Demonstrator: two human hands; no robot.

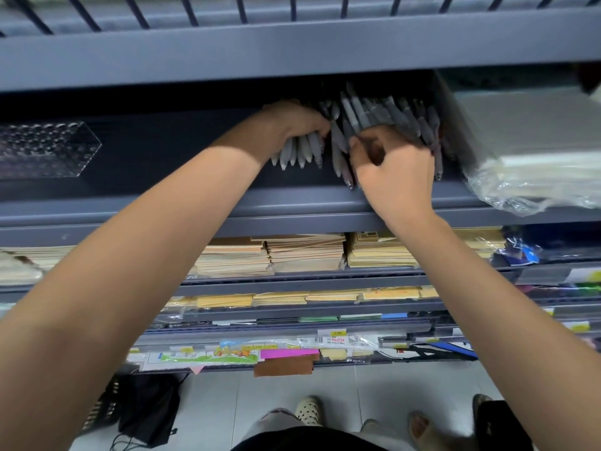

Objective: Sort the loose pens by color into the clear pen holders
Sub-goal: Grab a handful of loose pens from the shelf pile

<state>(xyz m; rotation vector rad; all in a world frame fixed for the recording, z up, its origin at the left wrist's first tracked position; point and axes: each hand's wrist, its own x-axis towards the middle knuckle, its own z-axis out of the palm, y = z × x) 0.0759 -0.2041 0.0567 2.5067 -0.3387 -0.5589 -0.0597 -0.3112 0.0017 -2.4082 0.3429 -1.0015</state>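
Grey metal shelf (pixel 195 180) with a whole mess of pens on it, tucked back in the shadow. Both hands are in there. The left hand (pixel 294 120) is wrapped round a bundle of pale grey pens (pixel 299 151), tips pointing near. Just right of it, the right hand (pixel 393 170) has its fingers curled into the heap of darker pens (pixel 383 112). It looks like it's pinching a couple, but it's dim, so not 100% sure. A clear pen holder (pixel 42 148) sits well off to the left on the same shelf, and a plastic-wrapped paper stack (pixel 527 151) is on the right.
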